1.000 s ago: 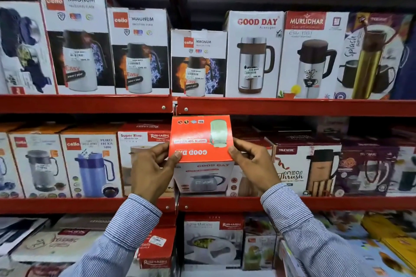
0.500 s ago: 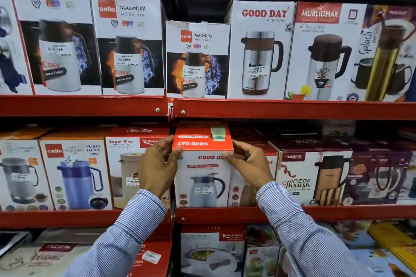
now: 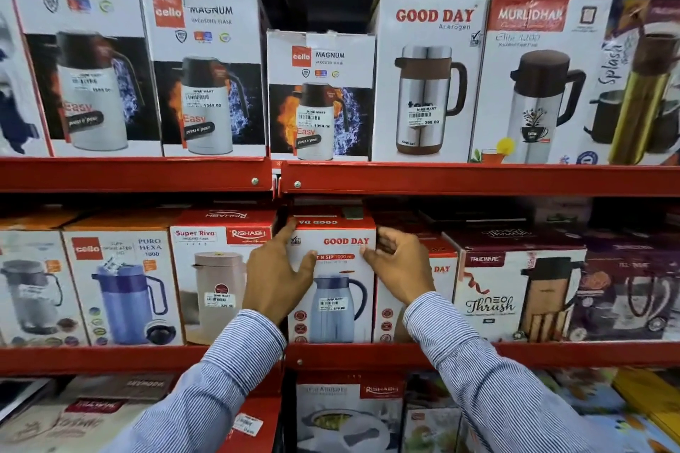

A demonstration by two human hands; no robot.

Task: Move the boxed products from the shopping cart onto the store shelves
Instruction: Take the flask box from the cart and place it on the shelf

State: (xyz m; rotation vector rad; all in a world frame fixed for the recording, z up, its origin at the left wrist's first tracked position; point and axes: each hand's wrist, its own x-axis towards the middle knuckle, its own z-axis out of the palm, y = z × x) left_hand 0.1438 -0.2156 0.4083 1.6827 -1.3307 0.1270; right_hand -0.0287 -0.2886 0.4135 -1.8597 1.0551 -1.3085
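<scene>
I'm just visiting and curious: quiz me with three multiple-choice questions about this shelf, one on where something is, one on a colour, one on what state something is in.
1. Where does the Good Day box that both hands touch stand?
A. on the top shelf
B. on the middle shelf, between the Rishabh Super Riva box and another Good Day box
C. in a shopping cart

2. What colour is the jug printed on the Cello Puro Hexa box?
A. blue
B. gold
C. green

3. How does the left hand meet the box?
A. closed in a fist below it
B. well clear of it
C. fingers spread open against its front and left edge

Answers: 1 B, it sits upright on the red middle shelf between those two boxes. 2 A, the printed jug is blue. 3 C, the left hand lies open on the box, while the right hand curls at its right edge.
</scene>
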